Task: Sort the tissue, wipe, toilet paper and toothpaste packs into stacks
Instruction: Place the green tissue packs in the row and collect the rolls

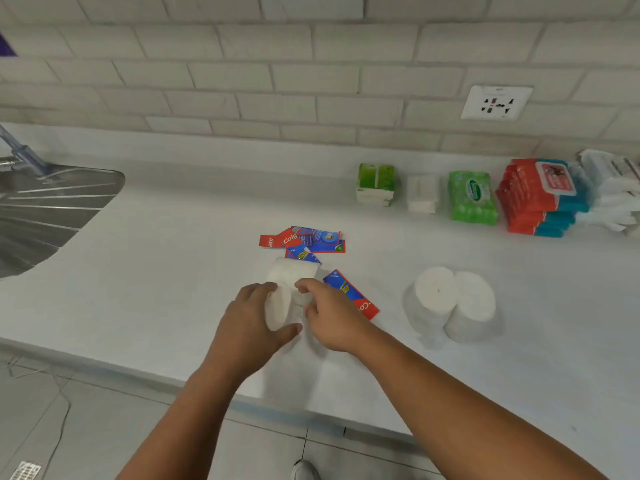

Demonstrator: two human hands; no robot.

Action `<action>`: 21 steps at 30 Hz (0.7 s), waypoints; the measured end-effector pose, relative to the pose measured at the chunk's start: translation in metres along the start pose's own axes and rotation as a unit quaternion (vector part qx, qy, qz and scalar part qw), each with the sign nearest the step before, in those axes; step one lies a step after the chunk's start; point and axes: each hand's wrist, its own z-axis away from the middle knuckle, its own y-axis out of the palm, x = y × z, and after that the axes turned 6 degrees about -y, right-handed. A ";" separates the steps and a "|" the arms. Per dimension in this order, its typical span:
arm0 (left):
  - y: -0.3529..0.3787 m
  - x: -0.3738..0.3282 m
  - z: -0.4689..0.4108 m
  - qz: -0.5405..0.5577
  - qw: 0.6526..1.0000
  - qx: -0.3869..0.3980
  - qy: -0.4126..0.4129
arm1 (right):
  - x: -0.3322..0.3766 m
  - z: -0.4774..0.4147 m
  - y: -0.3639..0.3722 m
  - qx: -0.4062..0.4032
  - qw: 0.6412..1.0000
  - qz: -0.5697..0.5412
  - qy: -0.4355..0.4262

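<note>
A white toilet paper roll (287,289) lies on its side at the middle of the white counter (156,278). My left hand (249,323) grips its near end, and my right hand (332,317) pinches its right side. Several red and blue toothpaste packs (304,240) lie loose just behind it, and one more toothpaste pack (353,294) lies under my right hand. Two toilet paper rolls (453,303) stand upright together at the right. Along the back right sit green tissue packs (375,183), white tissue packs (423,194), green wipes (472,197) and a stack of red and teal wipe packs (540,197).
A steel sink drainboard (45,209) is set into the counter at the left, with a tap behind it. White plastic-wrapped packs (616,188) sit at the far right edge. A wall socket (497,102) is on the tiled wall. The counter's front edge runs below my forearms.
</note>
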 end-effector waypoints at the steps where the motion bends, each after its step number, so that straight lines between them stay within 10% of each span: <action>1: 0.004 0.001 0.001 0.004 1.000 0.002 -0.004 | 0.001 -0.001 0.004 -0.002 1.000 -0.002 0.003; 11: -0.015 0.002 -0.005 0.153 0.987 -0.014 0.048 | 0.001 0.009 0.015 -0.071 0.995 -0.072 0.019; 21: -0.038 -0.068 -0.031 0.298 0.919 0.222 0.132 | -0.014 0.055 -0.067 -0.119 0.968 -0.221 -0.001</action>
